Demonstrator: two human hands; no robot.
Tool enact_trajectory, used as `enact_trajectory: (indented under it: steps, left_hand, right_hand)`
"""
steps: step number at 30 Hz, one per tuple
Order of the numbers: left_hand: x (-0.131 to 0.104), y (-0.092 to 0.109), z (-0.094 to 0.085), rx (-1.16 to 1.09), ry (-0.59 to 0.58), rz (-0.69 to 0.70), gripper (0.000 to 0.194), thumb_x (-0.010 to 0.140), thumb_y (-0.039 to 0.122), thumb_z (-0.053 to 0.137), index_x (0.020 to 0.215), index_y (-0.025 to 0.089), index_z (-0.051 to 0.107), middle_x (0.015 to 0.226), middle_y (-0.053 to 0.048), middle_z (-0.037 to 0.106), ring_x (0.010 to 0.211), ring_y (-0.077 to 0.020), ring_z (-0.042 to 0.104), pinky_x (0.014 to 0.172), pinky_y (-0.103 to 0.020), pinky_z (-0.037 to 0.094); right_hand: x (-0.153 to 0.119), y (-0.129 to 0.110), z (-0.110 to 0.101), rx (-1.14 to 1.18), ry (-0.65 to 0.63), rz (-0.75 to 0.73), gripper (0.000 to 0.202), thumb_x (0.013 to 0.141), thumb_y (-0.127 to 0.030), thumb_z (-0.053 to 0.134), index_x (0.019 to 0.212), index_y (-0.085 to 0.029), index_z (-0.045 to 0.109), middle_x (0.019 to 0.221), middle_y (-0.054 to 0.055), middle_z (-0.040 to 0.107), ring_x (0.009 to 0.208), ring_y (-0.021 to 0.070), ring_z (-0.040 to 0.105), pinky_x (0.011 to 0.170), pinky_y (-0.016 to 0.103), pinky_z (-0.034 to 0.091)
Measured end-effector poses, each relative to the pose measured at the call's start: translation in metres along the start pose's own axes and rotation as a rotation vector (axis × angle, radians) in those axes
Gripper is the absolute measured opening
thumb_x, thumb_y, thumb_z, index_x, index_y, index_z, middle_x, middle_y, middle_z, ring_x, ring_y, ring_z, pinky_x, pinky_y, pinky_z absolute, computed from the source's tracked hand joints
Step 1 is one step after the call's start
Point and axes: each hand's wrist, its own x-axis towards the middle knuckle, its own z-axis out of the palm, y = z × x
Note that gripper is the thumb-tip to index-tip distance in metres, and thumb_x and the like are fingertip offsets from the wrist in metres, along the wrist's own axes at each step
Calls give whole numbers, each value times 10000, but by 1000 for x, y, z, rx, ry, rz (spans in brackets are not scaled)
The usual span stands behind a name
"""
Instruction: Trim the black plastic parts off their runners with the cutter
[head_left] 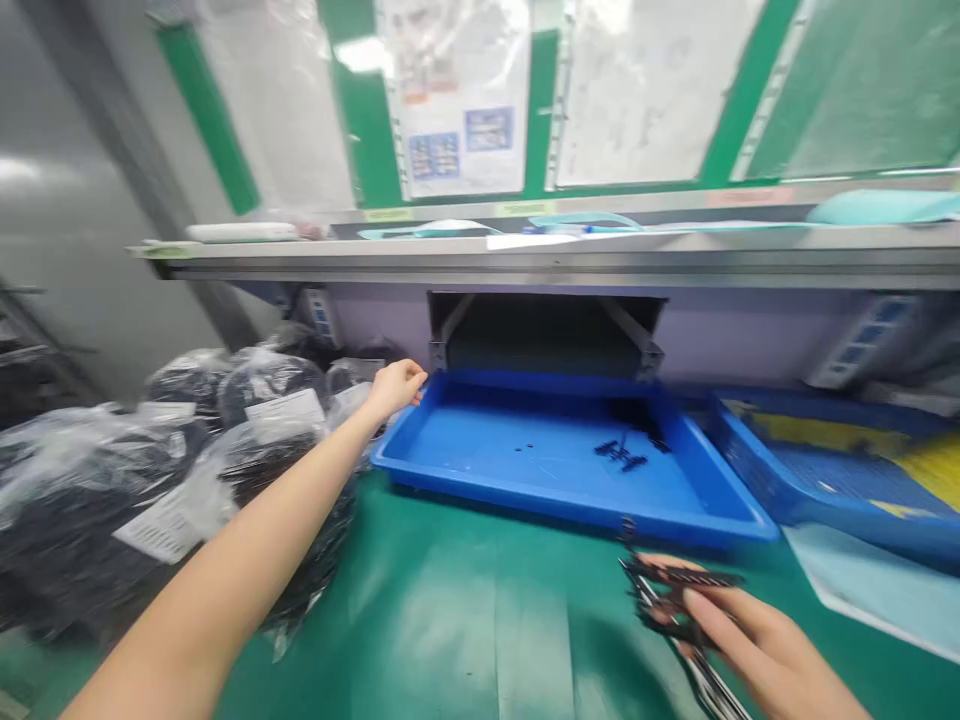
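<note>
My left hand (pixel 397 388) is stretched out at the left back corner of a blue tray (pixel 517 480), fingers drawn together; what they hold, if anything, is too small to name. Lower right, in front of the tray, my right hand (pixel 742 630) grips several black plastic parts (pixel 675 590) along with a slim metal tool (pixel 709 680), blurred by motion. A few more small black parts (pixel 621 453) lie inside the tray towards its right side.
Clear bags of black items (pixel 247 450) with white labels crowd the left. A second blue tray (pixel 795 470) with yellow material stands right, beside a pale blue sheet (pixel 877 580). A shelf (pixel 525 262) with papers above spans the back of the green table (pixel 427 600).
</note>
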Motion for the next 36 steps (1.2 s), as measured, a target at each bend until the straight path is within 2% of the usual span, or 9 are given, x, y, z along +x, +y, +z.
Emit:
enact_trajectory:
  steps: [3,7,11,16,20,24,27,33,36]
  left_hand:
    - [-47,-1,53,-76,-261,11,178,760,292,559,742,119,518,547,44,495,472,-86,494,460,-189,400]
    - [-116,-20,113,-232,-580,-69,416,736,499,508,888,112,523,780,-55,561,604,-137,549,446,-220,439]
    - [-148,-43,140,-493,-593,-275,530,699,548,572,1023,143,466,696,5,478,496,-65,422,379,-152,304]
    - [-153,-48,142,-516,-654,-326,540,743,581,509,1088,170,446,617,36,443,435,-51,363,383,-155,273]
    - [-147,-48,137,-444,-626,-319,459,753,539,525,938,120,544,524,35,430,452,-63,375,414,-159,296]
    - [-137,-51,129,-474,-374,-430,512,691,600,550,914,139,534,541,43,434,419,-56,382,376,-151,302]
    - [-135,-50,124,-501,-385,-520,535,662,623,557,916,153,523,628,19,491,404,-67,431,331,-163,324]
    - [-144,-42,124,-275,-472,-465,483,772,574,428,892,125,560,443,28,472,320,-85,427,348,-179,328]
    - [-151,-40,126,-166,-449,-417,451,777,560,422,749,134,566,427,32,454,305,-76,412,343,-177,296]
  right_hand:
    - [1,-3,30,225,-102,55,481,707,-561,586,982,-171,651,826,72,671,758,204,622,635,268,500]
    - [5,19,53,379,-296,112,472,756,-519,561,1024,-135,612,827,92,649,795,204,606,600,271,468]
    - [6,36,60,406,-409,127,489,766,-525,545,1046,-127,598,830,102,640,796,203,605,606,275,462]
    - [7,39,58,343,-534,77,379,801,-450,539,1029,-156,609,982,99,622,795,178,617,654,276,476]
    - [6,40,49,310,-556,-140,263,857,-351,483,1013,-198,629,1066,98,594,814,170,614,626,266,505]
    - [11,46,38,122,-329,-296,237,875,-301,443,1002,-214,622,1072,98,594,839,176,612,654,283,535]
    - [17,54,38,-286,-80,-397,267,872,-214,421,1106,-213,550,1125,100,567,1058,204,525,876,373,464]
    - [8,49,46,-753,-204,-635,625,735,-30,342,1341,-169,279,1411,110,233,1317,273,126,989,545,281]
    - [-3,38,51,-731,-119,-750,587,715,-42,372,1294,-132,340,1353,138,331,1289,295,201,960,535,321]
